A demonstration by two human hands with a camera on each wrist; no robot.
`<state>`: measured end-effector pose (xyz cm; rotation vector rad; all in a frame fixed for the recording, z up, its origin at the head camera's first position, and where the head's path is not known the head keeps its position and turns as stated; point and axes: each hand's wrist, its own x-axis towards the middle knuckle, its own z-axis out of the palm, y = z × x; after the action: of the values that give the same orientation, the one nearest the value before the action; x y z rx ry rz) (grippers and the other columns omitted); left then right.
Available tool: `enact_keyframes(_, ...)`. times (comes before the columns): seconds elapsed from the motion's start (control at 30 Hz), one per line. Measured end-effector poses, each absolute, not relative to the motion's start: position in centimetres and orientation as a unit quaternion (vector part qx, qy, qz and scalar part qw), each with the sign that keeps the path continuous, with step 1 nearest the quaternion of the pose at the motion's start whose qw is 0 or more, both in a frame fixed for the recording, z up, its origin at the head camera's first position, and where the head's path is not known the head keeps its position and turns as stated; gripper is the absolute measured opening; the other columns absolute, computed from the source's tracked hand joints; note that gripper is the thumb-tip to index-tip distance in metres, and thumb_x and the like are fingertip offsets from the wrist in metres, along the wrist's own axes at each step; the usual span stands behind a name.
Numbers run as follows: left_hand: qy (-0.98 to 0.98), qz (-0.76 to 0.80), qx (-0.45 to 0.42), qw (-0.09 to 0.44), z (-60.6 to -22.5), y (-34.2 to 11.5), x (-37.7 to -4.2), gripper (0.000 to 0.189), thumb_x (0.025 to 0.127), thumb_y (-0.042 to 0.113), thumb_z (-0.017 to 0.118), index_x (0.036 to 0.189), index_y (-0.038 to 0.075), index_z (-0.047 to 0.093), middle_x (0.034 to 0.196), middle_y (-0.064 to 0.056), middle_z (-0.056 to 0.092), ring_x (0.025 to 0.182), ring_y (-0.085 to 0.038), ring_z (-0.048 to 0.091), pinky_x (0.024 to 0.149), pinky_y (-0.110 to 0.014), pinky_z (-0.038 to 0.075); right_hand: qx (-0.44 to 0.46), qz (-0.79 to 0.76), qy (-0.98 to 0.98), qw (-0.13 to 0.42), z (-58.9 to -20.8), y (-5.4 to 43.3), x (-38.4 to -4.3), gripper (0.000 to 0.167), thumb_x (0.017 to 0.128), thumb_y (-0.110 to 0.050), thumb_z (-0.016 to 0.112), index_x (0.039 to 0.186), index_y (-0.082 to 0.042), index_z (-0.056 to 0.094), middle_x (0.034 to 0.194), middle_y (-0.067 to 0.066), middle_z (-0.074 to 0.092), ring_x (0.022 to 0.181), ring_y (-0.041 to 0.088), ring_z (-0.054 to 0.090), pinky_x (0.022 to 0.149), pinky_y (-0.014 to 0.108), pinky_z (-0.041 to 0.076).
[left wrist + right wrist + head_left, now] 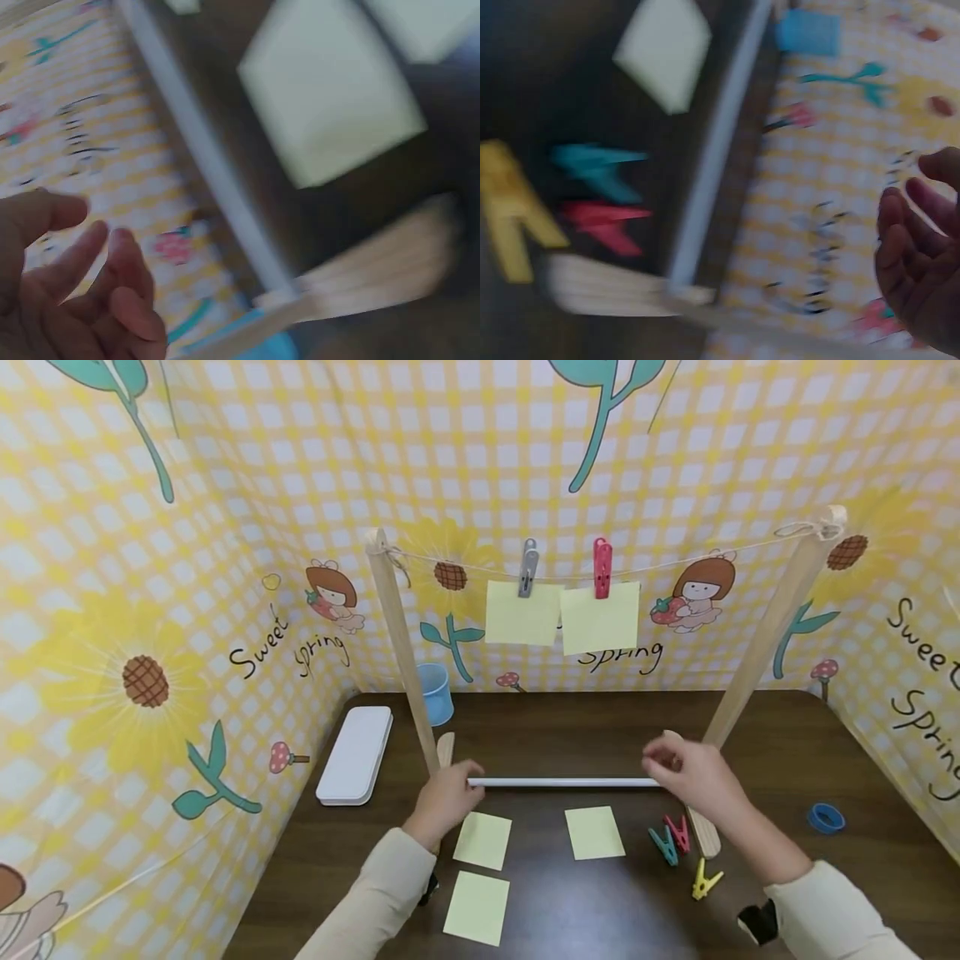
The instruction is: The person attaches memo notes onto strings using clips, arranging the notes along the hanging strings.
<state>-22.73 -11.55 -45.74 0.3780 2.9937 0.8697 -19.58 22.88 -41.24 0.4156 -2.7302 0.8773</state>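
My left hand is over the left end of a white crossbar, near the left wooden post. Its fingers are loosely bent with nothing between them in the left wrist view. By the right wooden post, my right hand hovers at the bar's other end, fingers relaxed and holding nothing. A string spans the post tops. From it hang two pale yellow sticky notes, one under a grey clothespin, the other under a pink clothespin.
Sticky notes lie on the dark table before the bar. Near the right foot are teal, pink and yellow clothespins. A white case, a blue cup and a blue ring stand around.
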Motion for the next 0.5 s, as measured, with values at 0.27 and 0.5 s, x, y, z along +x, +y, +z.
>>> enact_keyframes(0.27, 0.988, 0.139, 0.064, 0.017, -51.9, -11.4, -21.2, 0.051, 0.075, 0.034, 0.075, 0.112, 0.004, 0.058, 0.079, -0.012, 0.064, 0.06, -0.026, 0.059, 0.046, -0.038, 0.046, 0.049, 0.204, -0.977, -0.021, -49.8, 25.0, -18.0, 0.018, 0.079, -0.028, 0.073, 0.081, -0.013, 0.064, 0.062, -0.006, 0.054, 0.048, 0.01, 0.046, 0.042, 0.029, 0.036)
enact_keyframes(0.5, 0.99, 0.135, 0.029, -0.018, -53.0, -10.1, -20.6, 0.065, 0.065, 0.042, 0.081, 0.109, 0.0, 0.057, 0.088, -0.019, 0.055, 0.061, -0.032, 0.057, 0.045, -0.04, 0.046, 0.023, 0.171, -0.985, -0.018, -51.8, 24.3, -17.1, 0.028, 0.072, -0.037, 0.076, 0.081, -0.015, 0.062, 0.061, -0.005, 0.051, 0.051, 0.015, 0.047, 0.041, 0.031, 0.035)
